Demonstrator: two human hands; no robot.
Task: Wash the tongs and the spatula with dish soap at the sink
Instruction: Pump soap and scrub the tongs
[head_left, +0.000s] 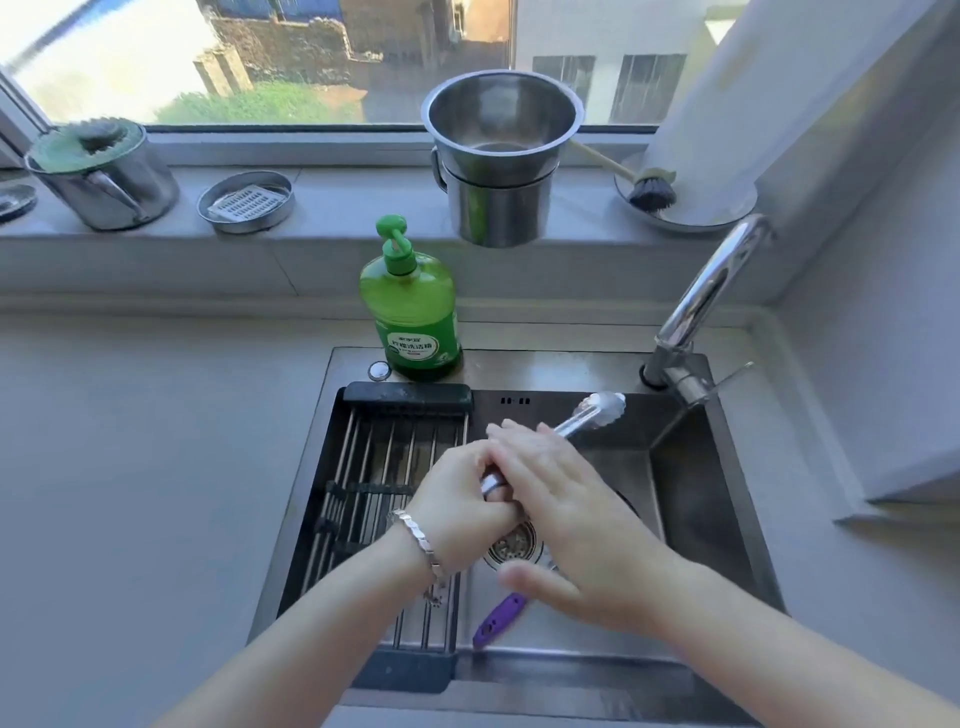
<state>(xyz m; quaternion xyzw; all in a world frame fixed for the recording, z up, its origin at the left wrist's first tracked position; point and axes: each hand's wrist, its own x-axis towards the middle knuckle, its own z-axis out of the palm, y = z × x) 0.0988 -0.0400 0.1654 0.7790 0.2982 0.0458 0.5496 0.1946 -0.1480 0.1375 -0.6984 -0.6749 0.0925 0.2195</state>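
Over the steel sink (727, 519) my left hand (457, 504) grips the handle end of the metal tongs (587, 415), which point up and to the right with their pale tips near the back wall. My right hand (561, 514) lies flat across the tongs' shaft with fingers straight. A purple spatula handle (498, 621) lies on the sink floor under my right hand; its blade is hidden. A green dish soap pump bottle (413, 306) stands upright on the back rim of the sink.
A roll-up drying rack (374, 467) covers the sink's left part. The chrome faucet (696, 306) rises at the back right. The sill holds stacked steel pots (501, 156), a lidded steel pot (104, 176), a small round dish (247, 201) and a dish brush (649, 189).
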